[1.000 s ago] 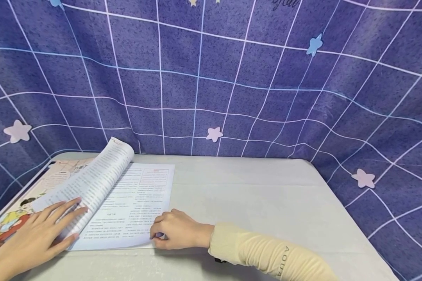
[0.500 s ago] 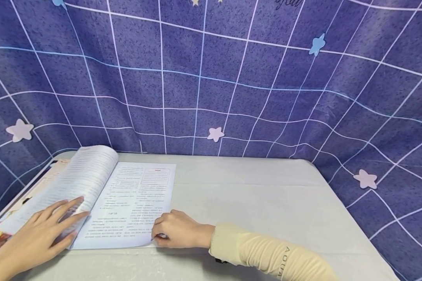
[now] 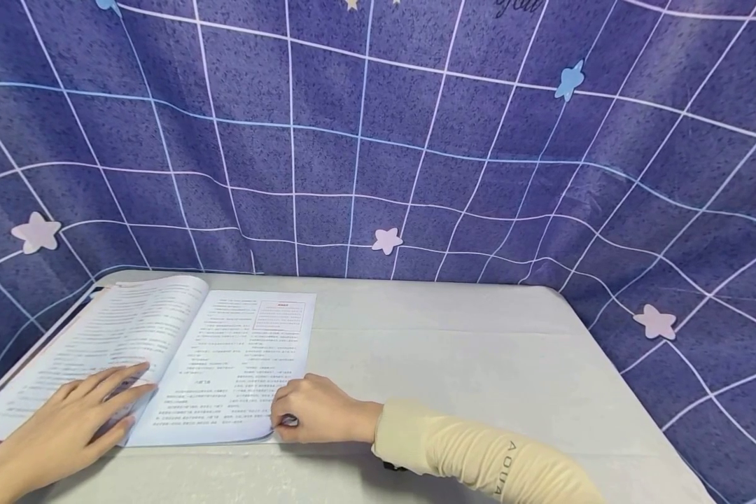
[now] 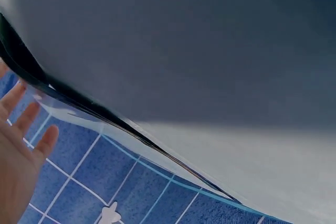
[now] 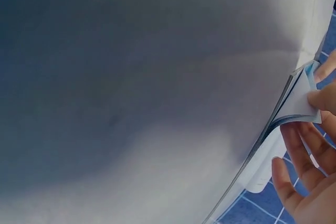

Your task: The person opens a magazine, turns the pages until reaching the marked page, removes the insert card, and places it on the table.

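Observation:
An open book point(image 3: 252, 364) with printed text lies at the left of the table. My left hand point(image 3: 78, 420) rests on the lower left pages point(image 3: 132, 315) with its fingers spread, fingertips near the spine; in the left wrist view the hand point(image 4: 21, 145) shows at the lower left. At the lower right corner of the book, my right hand point(image 3: 318, 409) pinches the page corner. The right wrist view shows the lifted corner of several pages point(image 5: 296, 103) between the thumb and fingers of the hand point(image 5: 310, 156).
The table point(image 3: 453, 364) has a pale grey cover. Behind it and on both sides hangs a purple-blue curtain point(image 3: 327, 168) with a line grid and stars. The table's far edge runs close along the curtain.
The curled left-hand pages have dropped leftward and flattened, covering the illustrated page beneath. My left hand stays about where it was, and the right hand keeps hold of the page corner.

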The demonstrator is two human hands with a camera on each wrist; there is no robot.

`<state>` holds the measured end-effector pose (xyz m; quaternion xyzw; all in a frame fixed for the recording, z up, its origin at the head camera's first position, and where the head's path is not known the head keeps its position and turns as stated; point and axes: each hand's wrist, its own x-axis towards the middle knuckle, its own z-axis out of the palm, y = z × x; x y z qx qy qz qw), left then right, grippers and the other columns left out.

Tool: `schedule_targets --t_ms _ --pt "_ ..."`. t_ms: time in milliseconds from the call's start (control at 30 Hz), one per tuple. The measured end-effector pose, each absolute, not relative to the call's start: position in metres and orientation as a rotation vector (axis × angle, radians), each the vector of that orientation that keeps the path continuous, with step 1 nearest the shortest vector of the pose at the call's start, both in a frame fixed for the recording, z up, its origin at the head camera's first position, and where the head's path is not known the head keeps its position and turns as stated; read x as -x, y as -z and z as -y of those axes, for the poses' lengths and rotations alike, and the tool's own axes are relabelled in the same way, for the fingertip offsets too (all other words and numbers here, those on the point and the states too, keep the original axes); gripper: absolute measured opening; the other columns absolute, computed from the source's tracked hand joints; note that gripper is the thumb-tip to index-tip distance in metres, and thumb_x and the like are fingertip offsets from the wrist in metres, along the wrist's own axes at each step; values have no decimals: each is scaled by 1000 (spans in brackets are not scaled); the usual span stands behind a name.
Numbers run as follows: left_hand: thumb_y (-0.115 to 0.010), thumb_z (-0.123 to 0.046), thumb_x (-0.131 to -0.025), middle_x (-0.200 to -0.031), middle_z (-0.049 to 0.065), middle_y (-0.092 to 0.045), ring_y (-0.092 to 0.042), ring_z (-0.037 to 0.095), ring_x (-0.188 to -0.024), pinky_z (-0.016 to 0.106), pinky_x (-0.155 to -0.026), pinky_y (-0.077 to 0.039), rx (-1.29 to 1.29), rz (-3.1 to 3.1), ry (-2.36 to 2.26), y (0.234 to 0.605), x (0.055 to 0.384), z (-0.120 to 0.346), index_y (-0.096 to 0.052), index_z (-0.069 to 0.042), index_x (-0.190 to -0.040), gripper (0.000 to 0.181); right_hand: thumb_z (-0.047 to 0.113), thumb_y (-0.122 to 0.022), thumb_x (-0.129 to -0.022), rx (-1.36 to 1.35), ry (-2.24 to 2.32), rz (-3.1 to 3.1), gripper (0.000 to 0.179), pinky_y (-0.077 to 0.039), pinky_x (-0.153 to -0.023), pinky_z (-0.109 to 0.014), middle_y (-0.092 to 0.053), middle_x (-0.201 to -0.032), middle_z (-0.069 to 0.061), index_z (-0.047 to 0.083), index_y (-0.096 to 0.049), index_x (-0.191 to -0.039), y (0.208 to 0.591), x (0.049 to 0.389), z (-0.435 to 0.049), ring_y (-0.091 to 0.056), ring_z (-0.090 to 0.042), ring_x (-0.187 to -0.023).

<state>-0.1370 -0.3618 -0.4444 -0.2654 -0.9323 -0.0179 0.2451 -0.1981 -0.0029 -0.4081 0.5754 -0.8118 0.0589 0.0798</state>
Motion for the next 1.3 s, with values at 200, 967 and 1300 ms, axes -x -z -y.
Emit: schedule_targets --t_ms 200,967,1300 --pt "-68 -30 -78 -141 1 -40 -12 2 -138 49 -76 -36 704 2570 42 448 137 362 -57 -18 -119 44 25 -70 -76 -1700 -316 2511 3 -35 -66 -4 -65 -82 20 27 -69 -75 407 199 3 -48 11 -72" --pt "-73 -50 -66 -127 15 -48 -47 37 -108 61 -73 -39 576 2711 85 441 135 345 -64 -14 -111 58 16 -65 -79 -1633 -776 2654 9 -35 -65 -3 -56 -78 11 18 -56 -77 406 201 0 -47 5 -71" --pt "-73 -55 -63 -128 12 -47 -47 35 -106 59 -72 -40 575 2711 61 440 135 343 -63 -14 -111 63 15 -63 -75 -1589 -716 2695 12 -36 -72 -5 -59 -86 13 19 -59 -85 406 204 1 -51 4 -80"
